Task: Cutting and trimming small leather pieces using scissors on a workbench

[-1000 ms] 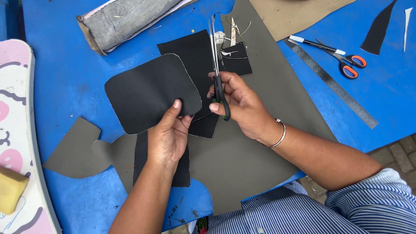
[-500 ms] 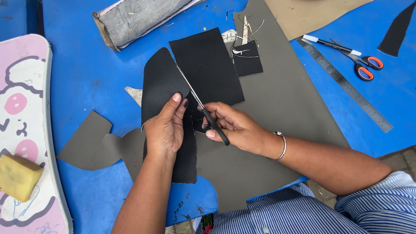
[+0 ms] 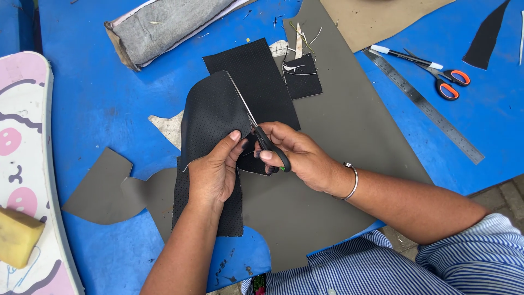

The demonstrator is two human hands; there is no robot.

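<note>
We start with the blue table (image 3: 103,109), which carries everything, and on it the big grey sheet (image 3: 349,142) that spreads under our arms, a tan sheet (image 3: 382,19) lying beyond it at the far edge. A grey roll of material (image 3: 164,24) lies at the far left, and a pink-patterned board (image 3: 24,147) with a yellow sponge (image 3: 19,237) on it runs along the left side. Out to the right lie a steel ruler (image 3: 423,106), orange-handled scissors (image 3: 450,82) and a pen (image 3: 404,54), well apart from the work. In the middle we hold the black perforated piece (image 3: 213,117): our left hand (image 3: 213,172) is closed on its lower edge, thumb on top, lifting it so it curves up off the table, with a second black rectangle (image 3: 256,82) flat just behind it. Our right hand (image 3: 300,155) is closed through the handles of the black scissors (image 3: 256,125), whose blades run up along the piece's right edge. We judge the cut to be under way along that curved edge; the next move seems to call for turning the piece with the left hand so that the blades can follow the curve cleanly.
</note>
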